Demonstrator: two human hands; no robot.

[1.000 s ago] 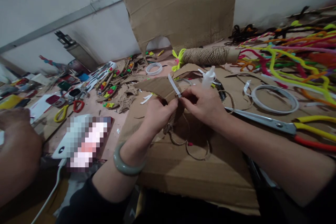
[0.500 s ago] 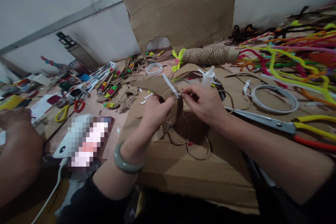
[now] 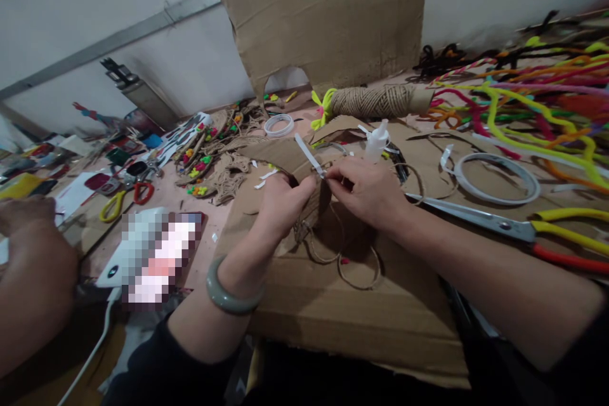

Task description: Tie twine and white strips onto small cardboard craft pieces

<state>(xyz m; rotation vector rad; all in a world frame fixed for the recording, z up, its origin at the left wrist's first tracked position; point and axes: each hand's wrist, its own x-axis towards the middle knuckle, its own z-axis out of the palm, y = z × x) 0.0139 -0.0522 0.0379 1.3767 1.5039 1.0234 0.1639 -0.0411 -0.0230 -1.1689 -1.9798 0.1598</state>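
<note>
My left hand (image 3: 284, 206) is closed on a small brown cardboard piece (image 3: 318, 208), its thumb lying along the upper edge. A narrow white tape strip (image 3: 307, 151) slants up and away from that piece. At the strip's lower end, the fingertips of my right hand (image 3: 364, 193) are pinched together against it; the exact contact is too small to see clearly. Thin jute twine (image 3: 340, 238) hangs below the piece and lies in loops on a large cardboard sheet (image 3: 361, 330) under both hands.
Scissors (image 3: 504, 225) and a white tape roll (image 3: 497, 179) lie right. Behind stand a glue bottle (image 3: 377, 141) and a twine spool (image 3: 373, 101). Colourful pipe cleaners (image 3: 537, 101) spread far right. At left are a phone (image 3: 164, 260), small scissors (image 3: 126, 198) and another person's arm (image 3: 35, 273).
My right fingertips have moved slightly left and down, closer to the strip's lower end. My left hand and the cardboard piece stay in place.
</note>
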